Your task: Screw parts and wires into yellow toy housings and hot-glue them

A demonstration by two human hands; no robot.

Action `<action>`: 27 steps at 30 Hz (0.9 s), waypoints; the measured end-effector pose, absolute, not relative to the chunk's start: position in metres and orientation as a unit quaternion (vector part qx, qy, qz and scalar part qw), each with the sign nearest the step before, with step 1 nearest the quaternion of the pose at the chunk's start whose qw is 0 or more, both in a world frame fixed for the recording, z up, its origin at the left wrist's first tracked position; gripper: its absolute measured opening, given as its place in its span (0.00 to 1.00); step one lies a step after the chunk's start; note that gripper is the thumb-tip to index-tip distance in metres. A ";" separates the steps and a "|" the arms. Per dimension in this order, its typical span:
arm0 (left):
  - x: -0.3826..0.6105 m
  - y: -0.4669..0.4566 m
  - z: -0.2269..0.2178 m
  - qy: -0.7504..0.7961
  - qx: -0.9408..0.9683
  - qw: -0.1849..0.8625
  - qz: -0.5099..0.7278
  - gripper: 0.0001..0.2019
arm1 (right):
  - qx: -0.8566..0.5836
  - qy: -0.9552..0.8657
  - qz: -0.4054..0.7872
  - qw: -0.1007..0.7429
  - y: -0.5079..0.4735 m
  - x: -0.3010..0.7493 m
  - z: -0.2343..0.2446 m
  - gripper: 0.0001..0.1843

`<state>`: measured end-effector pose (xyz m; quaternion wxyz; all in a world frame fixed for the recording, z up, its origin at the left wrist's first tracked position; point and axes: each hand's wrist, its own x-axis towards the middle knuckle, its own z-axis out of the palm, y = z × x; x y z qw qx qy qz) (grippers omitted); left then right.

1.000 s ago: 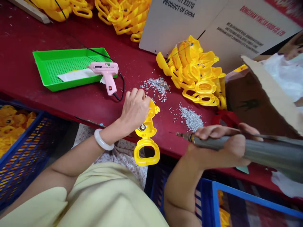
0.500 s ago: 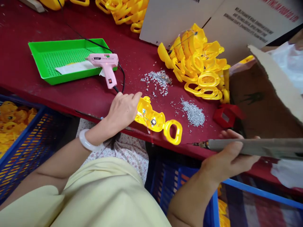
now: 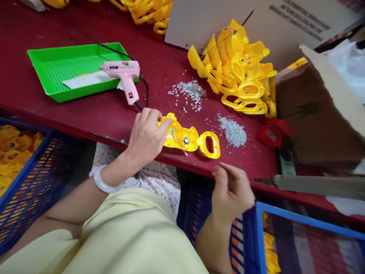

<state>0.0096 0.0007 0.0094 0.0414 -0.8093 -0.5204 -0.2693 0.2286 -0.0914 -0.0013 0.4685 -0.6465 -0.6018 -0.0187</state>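
Note:
My left hand (image 3: 148, 133) is closed on the left end of a yellow plastic shell half (image 3: 186, 140), whose open inside faces up at the table's front edge. Thin wires, a small green board and a round metal part show inside it, and an oval ring handle forms its right end. My right hand (image 3: 235, 188) is just below that ring, apart from it, fingers loosely bent and nothing visible in them. Off to its right is a grey electric screwdriver (image 3: 319, 185), not touched by the hand.
Two heaps of small metal screws (image 3: 232, 131) lie beyond the shell. Behind are a pile of yellow shells (image 3: 242, 72), a pink glue gun (image 3: 125, 74) and a green tray (image 3: 51, 89). Cardboard boxes (image 3: 313, 114) stand right; blue crates (image 3: 308, 219) flank me below.
My right hand has let go of the electric screwdriver and moved left toward the ring handle. The shell's right end has swung up slightly, with my left hand still on it.

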 end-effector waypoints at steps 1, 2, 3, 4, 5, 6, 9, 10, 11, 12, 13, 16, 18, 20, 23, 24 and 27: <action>0.010 0.002 0.010 -0.492 -0.823 0.037 -0.281 0.12 | -0.643 -0.631 0.013 0.435 -0.091 0.226 -0.004 0.07; 0.010 0.002 0.011 -0.461 -0.839 0.027 -0.289 0.10 | -0.639 -0.646 0.030 0.417 -0.090 0.225 -0.007 0.07; 0.011 0.003 0.011 -0.429 -0.854 0.015 -0.294 0.10 | -0.638 -0.654 0.039 0.404 -0.088 0.223 -0.009 0.08; 0.012 0.004 0.011 -0.401 -0.867 0.001 -0.295 0.10 | -0.641 -0.664 0.050 0.383 -0.086 0.222 -0.011 0.09; 0.013 0.004 0.010 -0.380 -0.877 -0.014 -0.295 0.10 | -0.642 -0.672 0.057 0.365 -0.083 0.222 -0.012 0.10; 0.014 0.005 0.010 -0.365 -0.883 -0.029 -0.295 0.10 | -0.643 -0.678 0.060 0.351 -0.081 0.221 -0.012 0.09; 0.018 0.005 0.008 -0.344 -0.888 -0.064 -0.299 0.10 | -0.641 -0.678 0.057 0.356 -0.076 0.219 -0.012 0.05; 0.018 0.005 0.007 -0.341 -0.887 -0.072 -0.302 0.10 | -0.641 -0.671 0.054 0.369 -0.075 0.219 -0.011 0.05; 0.018 0.005 0.006 -0.338 -0.886 -0.079 -0.307 0.10 | -0.643 -0.662 0.052 0.382 -0.074 0.218 -0.010 0.05; 0.018 0.005 0.005 -0.337 -0.885 -0.084 -0.312 0.10 | -0.645 -0.654 0.050 0.393 -0.074 0.217 -0.008 0.05; 0.018 0.006 0.005 -0.337 -0.883 -0.088 -0.316 0.10 | -0.646 -0.648 0.050 0.401 -0.073 0.216 -0.007 0.05; 0.017 0.007 0.006 -0.334 -0.881 -0.096 -0.320 0.11 | -0.648 -0.637 0.048 0.415 -0.068 0.213 -0.003 0.06; 0.020 0.007 0.009 -0.326 -0.890 -0.088 -0.306 0.10 | -0.650 -0.636 0.048 0.413 -0.064 0.213 -0.001 0.07; 0.024 0.004 0.013 -0.318 -0.901 -0.066 -0.288 0.09 | -0.650 -0.644 0.056 0.400 -0.060 0.214 0.000 0.08; 0.029 -0.004 0.013 -0.307 -0.906 -0.027 -0.289 0.10 | -0.650 -0.660 0.063 0.371 -0.056 0.216 0.000 0.09; 0.029 -0.006 0.012 -0.307 -0.903 -0.020 -0.299 0.09 | -0.650 -0.663 0.060 0.367 -0.056 0.217 -0.001 0.09; 0.021 -0.014 0.005 -0.330 -0.879 -0.020 -0.343 0.07 | -0.649 -0.657 0.056 0.380 -0.056 0.218 -0.001 0.08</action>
